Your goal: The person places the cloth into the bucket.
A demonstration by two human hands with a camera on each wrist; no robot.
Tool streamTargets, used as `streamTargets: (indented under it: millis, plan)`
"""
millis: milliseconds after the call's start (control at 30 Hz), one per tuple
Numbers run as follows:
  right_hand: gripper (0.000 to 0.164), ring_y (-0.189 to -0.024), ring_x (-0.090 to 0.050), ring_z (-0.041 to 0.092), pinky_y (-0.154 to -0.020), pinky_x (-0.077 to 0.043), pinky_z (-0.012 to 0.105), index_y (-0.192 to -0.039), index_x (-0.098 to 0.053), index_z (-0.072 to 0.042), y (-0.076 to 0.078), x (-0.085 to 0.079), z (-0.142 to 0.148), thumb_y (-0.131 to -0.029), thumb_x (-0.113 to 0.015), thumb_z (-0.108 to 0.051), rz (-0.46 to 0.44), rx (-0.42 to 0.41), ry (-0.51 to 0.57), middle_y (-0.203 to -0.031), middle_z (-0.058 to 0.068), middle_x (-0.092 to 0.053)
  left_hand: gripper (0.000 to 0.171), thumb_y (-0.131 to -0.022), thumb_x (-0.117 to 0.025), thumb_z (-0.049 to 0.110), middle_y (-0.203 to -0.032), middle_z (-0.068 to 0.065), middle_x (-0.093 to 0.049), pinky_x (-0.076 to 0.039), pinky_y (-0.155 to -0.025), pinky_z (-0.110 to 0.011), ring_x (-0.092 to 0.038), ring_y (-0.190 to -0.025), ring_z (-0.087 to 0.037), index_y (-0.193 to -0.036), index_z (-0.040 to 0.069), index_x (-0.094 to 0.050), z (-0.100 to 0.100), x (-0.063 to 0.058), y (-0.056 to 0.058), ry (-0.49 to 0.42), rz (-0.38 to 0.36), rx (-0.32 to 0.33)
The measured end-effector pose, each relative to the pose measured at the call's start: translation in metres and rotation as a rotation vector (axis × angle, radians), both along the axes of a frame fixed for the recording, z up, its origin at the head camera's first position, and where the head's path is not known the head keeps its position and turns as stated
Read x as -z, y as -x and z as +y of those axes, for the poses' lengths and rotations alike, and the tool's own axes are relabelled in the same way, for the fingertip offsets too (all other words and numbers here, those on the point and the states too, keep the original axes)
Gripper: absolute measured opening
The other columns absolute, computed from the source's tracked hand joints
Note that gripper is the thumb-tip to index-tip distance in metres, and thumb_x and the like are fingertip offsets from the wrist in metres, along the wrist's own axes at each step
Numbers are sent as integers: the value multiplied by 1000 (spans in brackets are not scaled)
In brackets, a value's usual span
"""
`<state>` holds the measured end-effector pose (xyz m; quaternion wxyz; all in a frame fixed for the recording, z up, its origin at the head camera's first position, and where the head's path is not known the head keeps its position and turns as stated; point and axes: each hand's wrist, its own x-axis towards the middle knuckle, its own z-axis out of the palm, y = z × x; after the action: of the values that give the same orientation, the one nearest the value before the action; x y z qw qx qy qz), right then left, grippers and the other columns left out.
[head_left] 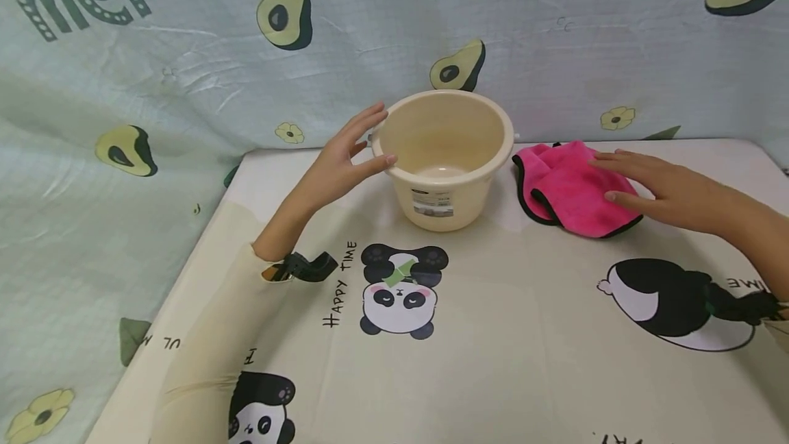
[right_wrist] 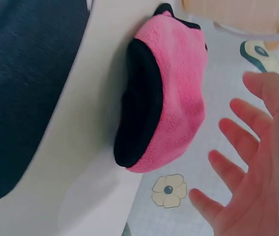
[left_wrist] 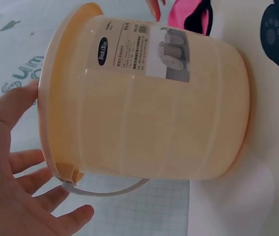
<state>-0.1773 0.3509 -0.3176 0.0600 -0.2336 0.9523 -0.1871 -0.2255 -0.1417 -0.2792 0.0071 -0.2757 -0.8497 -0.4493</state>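
A cream plastic bucket stands upright toward the back of the table, its inside bare in the head view. My left hand is at the bucket's left rim, thumb and fingers spread around the edge. In the left wrist view the fingers lie beside the rim and the thin handle, which hangs down the side. To the right of the bucket lies a crumpled pink cloth with black edging. Over its right side hovers my right hand, fingers extended; the right wrist view shows a gap between them and the cloth.
The table has a cover printed with pandas. Behind and to the left hangs a pale sheet with avocados and flowers. A paper label is on the bucket's front.
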Motion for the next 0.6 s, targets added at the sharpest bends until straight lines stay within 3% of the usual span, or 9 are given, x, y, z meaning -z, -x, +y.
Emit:
streamTargets:
  millis: [133,300,467,600]
  plan:
    - [69,-147,-25,46,-103,-31,77,-156,-41,-13,9,0,-3,-95,-71,-26,-22,-34,1,-161,18,-33,73,-93,-77,26,-167,6,-25,-34,-119,-41,-22,-152,-10,-155,11,-43,-3,-2,7,8,-72,41]
    - [76,-148,-23,45,-103,-29,78,-157,-40,-14,22,1,-6,-91,-76,-27,-64,-74,27,-163,16,-29,66,-95,-74,22,-166,13,-25,-36,-117,-38,-23,-152,-7,-154,11,-45,-11,0,14,-8,-173,105]
    - [82,-145,-25,47,-104,-30,76,-155,-41,-8,39,3,-12,-84,-82,-20,-106,-116,84,-162,19,-28,60,-93,-75,10,-164,10,-32,-34,-119,-44,-24,-152,-11,-149,12,-53,-18,2,21,-90,-194,146]
    - [90,-146,-20,48,-107,-29,75,-159,-31,-9,49,7,-21,-86,-82,-23,-215,-71,76,-164,21,-20,64,-90,-77,7,-163,7,-33,-26,-122,-40,-24,-152,-14,-149,10,-53,-16,5,27,-123,-199,151]
